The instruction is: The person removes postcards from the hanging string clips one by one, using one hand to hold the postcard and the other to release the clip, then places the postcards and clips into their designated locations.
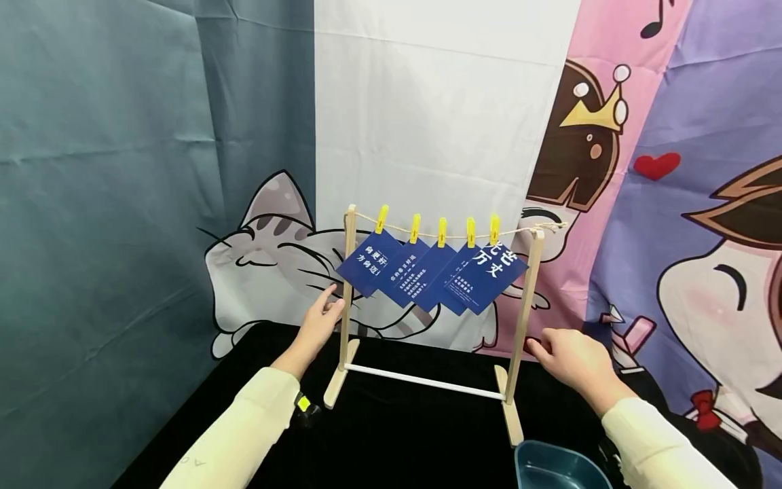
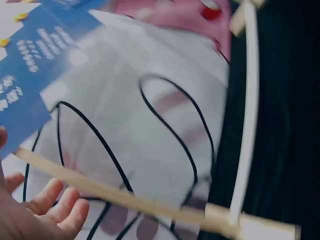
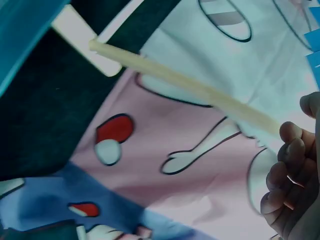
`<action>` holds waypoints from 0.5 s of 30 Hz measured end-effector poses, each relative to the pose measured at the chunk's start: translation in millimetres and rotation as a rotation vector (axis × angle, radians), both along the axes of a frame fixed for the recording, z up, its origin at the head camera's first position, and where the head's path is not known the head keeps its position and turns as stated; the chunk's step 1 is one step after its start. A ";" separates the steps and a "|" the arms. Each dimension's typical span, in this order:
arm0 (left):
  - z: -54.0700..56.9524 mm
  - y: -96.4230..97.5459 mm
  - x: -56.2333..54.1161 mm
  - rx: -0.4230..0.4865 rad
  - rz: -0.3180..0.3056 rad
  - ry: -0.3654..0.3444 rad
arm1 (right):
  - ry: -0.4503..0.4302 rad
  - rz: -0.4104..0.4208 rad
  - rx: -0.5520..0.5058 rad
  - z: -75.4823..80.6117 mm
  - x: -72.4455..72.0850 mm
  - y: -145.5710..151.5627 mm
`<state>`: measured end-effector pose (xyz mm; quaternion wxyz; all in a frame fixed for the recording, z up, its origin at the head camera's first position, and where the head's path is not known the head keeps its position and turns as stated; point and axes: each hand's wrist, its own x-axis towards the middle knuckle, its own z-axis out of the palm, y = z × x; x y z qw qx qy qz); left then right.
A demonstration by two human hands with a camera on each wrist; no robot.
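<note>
A small wooden rack stands on the table, its left post (image 1: 345,319) and right post (image 1: 524,319) joined low down by a white rod (image 1: 424,382). Along the string (image 1: 457,237) between the post tops, several yellow clothespins (image 1: 442,232) hold overlapping blue cards (image 1: 489,278) with white writing. My left hand (image 1: 314,333) is beside the left post, fingers relaxed; whether it touches the wood I cannot tell. Just outside the right post is my right hand (image 1: 577,360). Its fingers hang loosely curled in the right wrist view, with nothing held.
A blue plastic bin (image 1: 559,468) sits at the front right, close to the rack's right foot (image 1: 512,414). Black cloth (image 1: 391,435) covers the table. Behind the rack hangs a curtain (image 1: 440,122) printed with cartoon figures.
</note>
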<state>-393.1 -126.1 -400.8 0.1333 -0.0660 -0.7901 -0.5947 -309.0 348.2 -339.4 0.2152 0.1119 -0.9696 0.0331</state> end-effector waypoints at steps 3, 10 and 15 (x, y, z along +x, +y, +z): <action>10.8 11.8 -3.1 0.302 -0.029 -0.060 | 0.019 0.021 0.012 10.4 -2.3 -11.4; 28.2 29.7 -5.0 0.562 -0.035 -0.134 | 0.037 0.077 0.028 27.7 -9.5 -30.0; 31.5 33.1 -6.5 0.585 -0.005 -0.141 | 0.027 0.088 0.037 37.2 -13.4 -35.9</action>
